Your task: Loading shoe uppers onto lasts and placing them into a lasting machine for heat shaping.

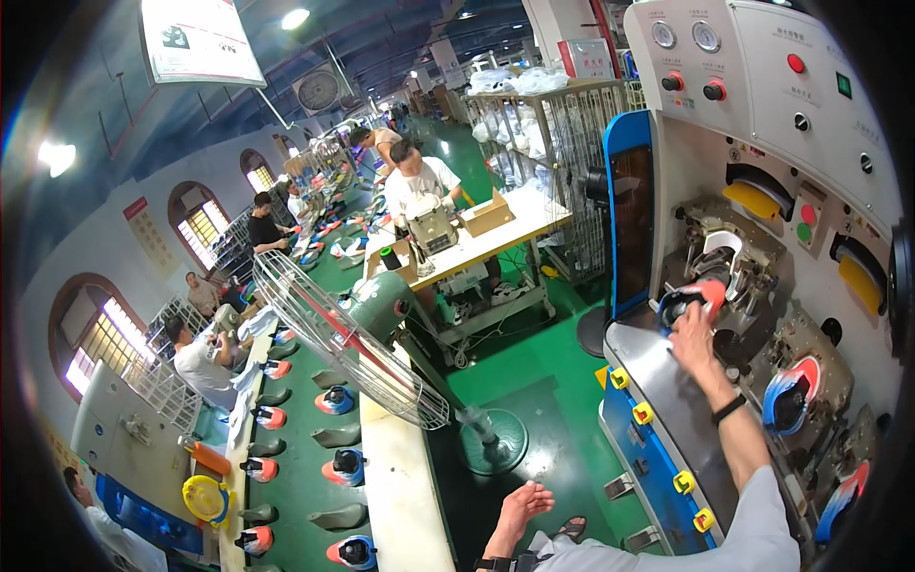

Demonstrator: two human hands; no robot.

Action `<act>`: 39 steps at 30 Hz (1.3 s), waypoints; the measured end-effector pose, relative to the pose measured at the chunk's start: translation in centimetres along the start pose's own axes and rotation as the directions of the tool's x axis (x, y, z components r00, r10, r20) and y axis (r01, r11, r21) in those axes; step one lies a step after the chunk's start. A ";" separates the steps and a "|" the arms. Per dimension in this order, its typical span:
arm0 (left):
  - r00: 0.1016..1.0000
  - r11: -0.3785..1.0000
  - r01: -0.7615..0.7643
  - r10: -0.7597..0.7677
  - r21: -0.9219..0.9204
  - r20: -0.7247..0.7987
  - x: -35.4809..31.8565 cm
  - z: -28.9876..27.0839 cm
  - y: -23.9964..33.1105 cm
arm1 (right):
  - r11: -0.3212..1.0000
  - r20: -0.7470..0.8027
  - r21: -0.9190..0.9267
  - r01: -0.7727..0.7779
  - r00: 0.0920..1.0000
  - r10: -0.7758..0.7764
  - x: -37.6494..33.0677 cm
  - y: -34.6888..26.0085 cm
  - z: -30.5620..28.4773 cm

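At the machine (753, 172) on the right, my right hand (694, 341) is closed on a shoe upper (707, 292) with a red-orange end and a dark opening. That upper is beside the metal clamp parts (729, 253) of the upper station; my fingers partly cover it. Another shoe upper (789, 398), orange, white and blue, sits at the station below. A third upper (843, 498) stands lower still near the right edge. My left hand (526, 503) hangs low in front of me, fingers loosely extended, holding nothing.
Left of me, a green conveyor (310, 477) carries several shoe uppers and grey-green lasts. A caged fan (353, 334) on a round base (491, 443) stands between conveyor and machine. Yellow knobs (643, 413) line the machine's front. People work at a table (496, 238) and along the line.
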State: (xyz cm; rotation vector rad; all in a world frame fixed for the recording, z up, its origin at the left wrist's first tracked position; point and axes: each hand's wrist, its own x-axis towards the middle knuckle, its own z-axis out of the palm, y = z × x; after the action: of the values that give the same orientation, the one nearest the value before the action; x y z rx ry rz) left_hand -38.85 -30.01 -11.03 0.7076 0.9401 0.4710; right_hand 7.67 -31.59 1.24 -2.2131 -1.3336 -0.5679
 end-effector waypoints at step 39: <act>0.311 0.935 0.263 -0.315 0.237 0.897 -8.4 6.9 2.9 | -0.354 0.814 0.430 -0.831 0.526 -0.245 -30.6 -2.5 -13.8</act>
State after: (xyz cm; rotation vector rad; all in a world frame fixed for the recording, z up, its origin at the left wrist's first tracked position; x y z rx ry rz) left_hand -37.50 -35.78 -1.51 0.6781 -0.0634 -0.3296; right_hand -9.24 -60.03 -4.99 -0.9441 -0.4430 1.4913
